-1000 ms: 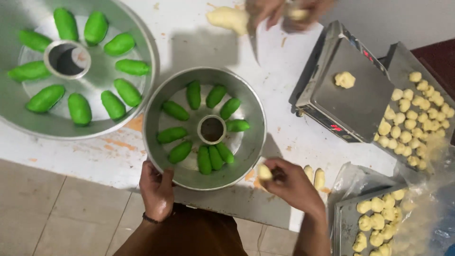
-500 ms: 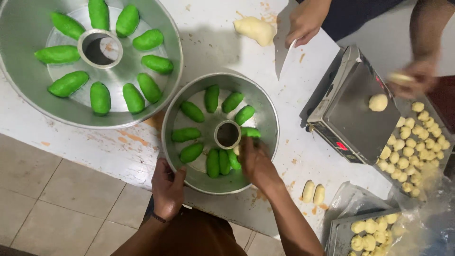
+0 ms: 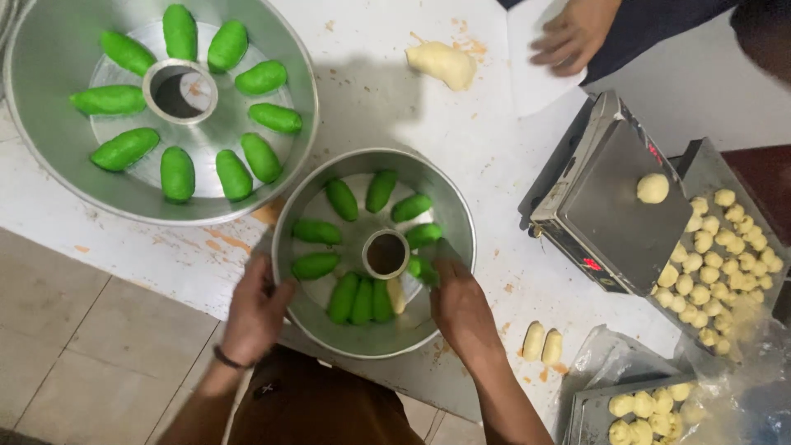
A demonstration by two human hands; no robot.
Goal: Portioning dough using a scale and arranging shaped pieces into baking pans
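The small round aluminium ring pan (image 3: 372,251) now holds a pale dough roll (image 3: 397,294) at six o'clock, newly laid by the right hand (image 3: 458,305), fingers loosely spread on green rolls (image 3: 424,268); the left hand (image 3: 255,309) clasps the rim.

1. One head-worn camera looks almost straight down on the white bench (image 3: 486,124), from close above.
2. The wearer's forearms enter from the bottom edge; a tiled floor (image 3: 74,346) shows lower left.
3. No second view.
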